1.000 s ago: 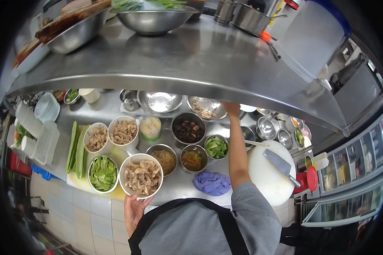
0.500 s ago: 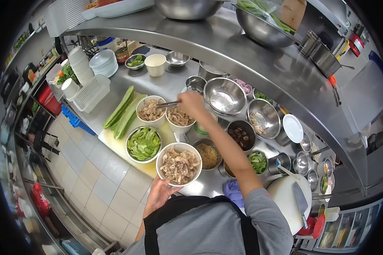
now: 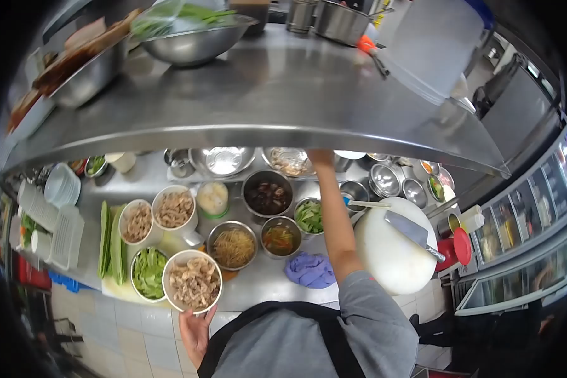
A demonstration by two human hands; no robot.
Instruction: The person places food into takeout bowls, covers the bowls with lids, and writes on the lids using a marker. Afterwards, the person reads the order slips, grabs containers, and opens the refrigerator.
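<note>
The left hand (image 3: 194, 332) has a white tub (image 3: 168, 285) of pale meat pieces (image 3: 196, 282), out to the near left of the mushroom pot (image 3: 248, 200), which serves here as landmark. The fingers cup the tub from the person's side, the thumb at its right wall; how far they curl underneath cannot be told. The tub is tipped a little towards the person.

The right hand (image 3: 321, 157) reaches past the mushroom pot, beyond it and to its right, just beside a metal bowl (image 3: 269, 162) with scraps in it. The edge of the overhead shelf (image 3: 252, 135) hides that hand's fingers, so I cannot tell whether they are spread or pinching something.

A second tub (image 3: 152, 237) and a third tub (image 3: 191, 222), both filled with similar meat, stand on the tabletop (image 3: 264, 286) left of the mushroom pot. A noodle pot (image 3: 233, 246) sits nearer the person and left of it, a purple cloth (image 3: 310, 270) nearer and right, and a round white board (image 3: 390, 268) with a cleaver (image 3: 412, 233) farther right.

The step in hand looks like supporting the filled tub one-handed while the other arm reaches away. The next move likely calls for a steady left grip and careful clearance over the open containers near the mushroom pot.
</note>
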